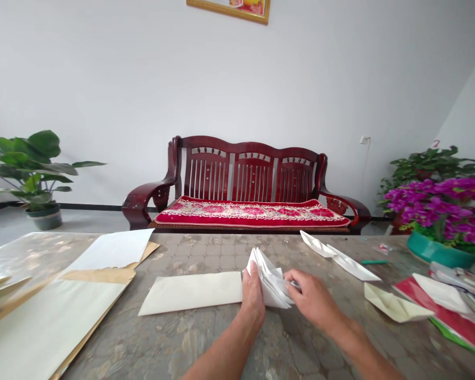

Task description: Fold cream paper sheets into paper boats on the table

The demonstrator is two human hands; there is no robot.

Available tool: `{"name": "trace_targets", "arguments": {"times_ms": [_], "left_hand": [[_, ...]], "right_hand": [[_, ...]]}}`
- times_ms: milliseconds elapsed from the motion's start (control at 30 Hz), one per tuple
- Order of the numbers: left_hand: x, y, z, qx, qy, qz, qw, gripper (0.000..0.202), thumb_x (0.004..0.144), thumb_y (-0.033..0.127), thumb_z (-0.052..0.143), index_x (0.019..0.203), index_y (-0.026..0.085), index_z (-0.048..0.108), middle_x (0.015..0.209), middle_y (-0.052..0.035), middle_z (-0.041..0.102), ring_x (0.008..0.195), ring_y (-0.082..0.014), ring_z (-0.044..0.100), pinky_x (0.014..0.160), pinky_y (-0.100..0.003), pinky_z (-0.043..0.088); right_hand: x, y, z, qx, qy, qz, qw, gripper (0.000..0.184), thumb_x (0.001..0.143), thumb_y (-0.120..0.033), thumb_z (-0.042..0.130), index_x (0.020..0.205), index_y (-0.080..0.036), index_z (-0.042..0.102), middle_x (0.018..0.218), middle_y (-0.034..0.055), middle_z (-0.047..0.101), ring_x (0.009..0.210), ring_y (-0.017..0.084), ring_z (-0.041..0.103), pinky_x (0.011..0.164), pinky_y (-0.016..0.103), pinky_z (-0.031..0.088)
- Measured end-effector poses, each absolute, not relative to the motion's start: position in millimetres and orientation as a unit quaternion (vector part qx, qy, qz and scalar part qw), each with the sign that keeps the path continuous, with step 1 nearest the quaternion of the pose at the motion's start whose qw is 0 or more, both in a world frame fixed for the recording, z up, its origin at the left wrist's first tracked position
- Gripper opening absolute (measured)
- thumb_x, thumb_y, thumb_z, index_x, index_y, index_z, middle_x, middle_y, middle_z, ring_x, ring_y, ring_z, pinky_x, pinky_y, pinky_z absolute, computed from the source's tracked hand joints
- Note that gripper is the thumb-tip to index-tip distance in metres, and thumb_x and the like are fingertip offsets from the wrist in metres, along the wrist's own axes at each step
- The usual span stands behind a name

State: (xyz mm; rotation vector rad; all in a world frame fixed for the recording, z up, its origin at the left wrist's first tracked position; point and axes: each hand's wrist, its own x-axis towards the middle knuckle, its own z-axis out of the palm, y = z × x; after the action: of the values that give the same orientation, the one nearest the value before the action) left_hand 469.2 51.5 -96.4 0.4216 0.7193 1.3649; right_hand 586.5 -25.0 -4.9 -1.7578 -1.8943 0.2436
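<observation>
Two bare hands work on a folded bundle of white paper (pixel 271 285), fanned into several pointed layers, held at the middle of a patterned grey-brown worktop (pixel 174 345). The left hand (pixel 254 293) grips the bundle's left side, its thumb pointing up along the layers. The right hand (pixel 311 295) has its fingers bent in, grasping the bundle's right edge; a small greyish patch at those fingers is too unclear to identify.

Just left of the bundle, a long cream paper strip (pixel 193 293) lies flat, its right end next to the left hand. Farther left of the bundle are a large cream paper sheet (pixel 55 322) over brown paper, and a white sheet (pixel 114 248) behind it.

To the right of the bundle, beyond the right hand, two slim white folded-paper boats (pixel 352 262) lie end to end, with a thin teal stick-shaped object (pixel 374 262) near them. A cream folded-paper boat (pixel 396 304) sits nearer the viewer. Farthest right of the bundle are a flat red sheet (pixel 465 327) and purple flowers (pixel 439 211) in a teal bowl-shaped pot (pixel 435 250).

Beyond the bundle, past the worktop, stands a dark red wooden bench (pixel 249 179) bearing a red-and-white floral cushion (pixel 253 212).
</observation>
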Motion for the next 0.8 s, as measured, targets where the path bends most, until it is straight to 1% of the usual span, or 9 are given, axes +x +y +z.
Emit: {"name": "trace_targets", "arguments": {"times_ms": [133,267,333,400,467,533,567,633,800], "left_hand": [[471,45,-91,0.222,0.314,0.608,0.695,0.062,0.071,0.066,0.07,0.104,0.014,0.062,0.09,-0.007,0.071,0.081,-0.0199,0.067,0.074,-0.029,0.053],[470,37,-83,0.243,0.288,0.584,0.719,0.061,0.062,0.053,0.083,0.103,0.013,0.061,0.082,-0.0054,0.071,0.07,-0.0182,0.067,0.067,-0.027,0.052],[468,37,-79,0.234,0.302,0.585,0.716,0.059,0.059,0.046,0.086,0.1,0.013,0.061,0.077,-0.0046,0.071,0.065,-0.0173,0.066,0.063,-0.027,0.052],[466,37,-78,0.218,0.322,0.59,0.708,0.056,0.058,0.041,0.088,0.098,0.014,0.061,0.075,-0.0044,0.071,0.063,-0.0173,0.066,0.062,-0.027,0.053],[465,38,-77,0.203,0.338,0.587,0.707,0.054,0.059,0.038,0.088,0.099,0.014,0.061,0.075,-0.0047,0.072,0.064,-0.0183,0.067,0.063,-0.028,0.054],[464,39,-77,0.197,0.343,0.578,0.714,0.05,0.062,0.035,0.087,0.1,0.014,0.062,0.076,-0.0057,0.073,0.066,-0.0196,0.069,0.067,-0.03,0.056],[463,38,-78,0.195,0.342,0.574,0.718,0.049,0.063,0.034,0.086,0.1,0.014,0.062,0.077,-0.0062,0.073,0.068,-0.0201,0.07,0.068,-0.03,0.057],[463,38,-78,0.19,0.333,0.569,0.728,0.046,0.068,0.033,0.084,0.103,0.014,0.062,0.082,-0.0077,0.074,0.072,-0.0213,0.071,0.073,-0.032,0.058],[461,39,-80,0.16,0.308,0.555,0.756,0.039,0.079,0.034,0.075,0.111,0.015,0.062,0.096,-0.0103,0.075,0.088,-0.0237,0.072,0.085,-0.034,0.057]], "right_hand": [[578,-19,-14,-0.637,-0.709,0.147,0.266,0.011,0.079,-0.019,0.052,0.07,-0.019,0.058,0.066,-0.0024,0.062,0.065,0.013,0.055,0.06,0.023,0.032],[576,-18,-22,-0.594,-0.72,0.229,0.277,0.01,0.074,-0.014,0.051,0.068,-0.018,0.058,0.067,-0.0026,0.062,0.067,0.013,0.056,0.06,0.022,0.035],[586,-18,-23,-0.556,-0.729,0.284,0.279,0.012,0.072,-0.014,0.053,0.077,-0.017,0.063,0.076,-0.0015,0.067,0.074,0.014,0.06,0.065,0.022,0.041],[606,-13,-24,-0.543,-0.724,0.319,0.28,0.019,0.076,-0.017,0.055,0.091,-0.018,0.067,0.087,0.0004,0.07,0.082,0.017,0.063,0.071,0.024,0.046],[635,-4,-24,-0.611,-0.693,0.255,0.284,0.02,0.087,-0.024,0.051,0.098,-0.019,0.067,0.09,0.0025,0.071,0.085,0.018,0.065,0.074,0.027,0.05],[665,8,-26,-0.731,-0.623,0.071,0.268,0.018,0.092,-0.029,0.052,0.098,-0.022,0.068,0.097,0.0035,0.069,0.089,0.018,0.065,0.076,0.027,0.052],[679,14,-27,-0.751,-0.604,0.036,0.265,0.019,0.092,-0.032,0.056,0.104,-0.022,0.067,0.107,0.0064,0.067,0.095,0.019,0.064,0.08,0.03,0.052],[701,25,-27,-0.767,-0.585,-0.003,0.261,0.029,0.094,-0.037,0.057,0.117,-0.021,0.06,0.121,0.0081,0.061,0.102,0.02,0.061,0.087,0.038,0.053],[720,43,-26,-0.771,-0.581,-0.054,0.255,0.029,0.094,-0.035,0.057,0.12,-0.023,0.059,0.125,0.008,0.059,0.105,0.021,0.06,0.088,0.042,0.053]]}}
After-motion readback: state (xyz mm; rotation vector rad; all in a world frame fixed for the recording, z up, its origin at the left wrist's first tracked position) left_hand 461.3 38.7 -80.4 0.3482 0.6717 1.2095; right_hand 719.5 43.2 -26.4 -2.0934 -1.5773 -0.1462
